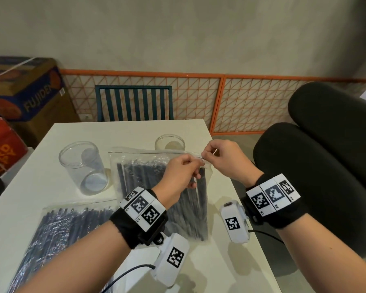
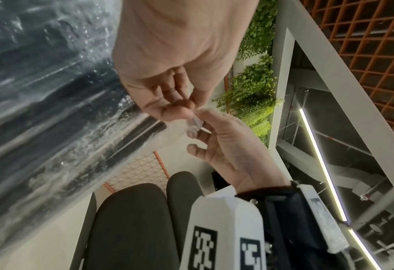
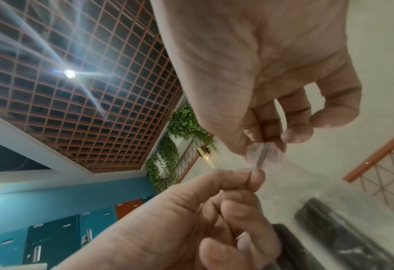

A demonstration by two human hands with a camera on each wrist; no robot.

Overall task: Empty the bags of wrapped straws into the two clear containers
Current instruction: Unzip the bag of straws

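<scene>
Both hands pinch the top corner of the held-up bag of straws (image 1: 163, 187): left hand (image 1: 181, 174) fingers and right hand (image 1: 222, 158) fingers grasp opposite lips of its seal. Tugging unevenly could tear the plastic, spilling straws below the fingers onto the worktop (image 1: 209, 269).

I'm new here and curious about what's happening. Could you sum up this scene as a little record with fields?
Held bag: clear plastic bag of black wrapped straws, upright on white table
Left hand: pinches bag's top edge
Right hand: pinches same edge
Second bag of straws: flat, near left
Clear round containers: one left, one behind bag; both look empty
</scene>
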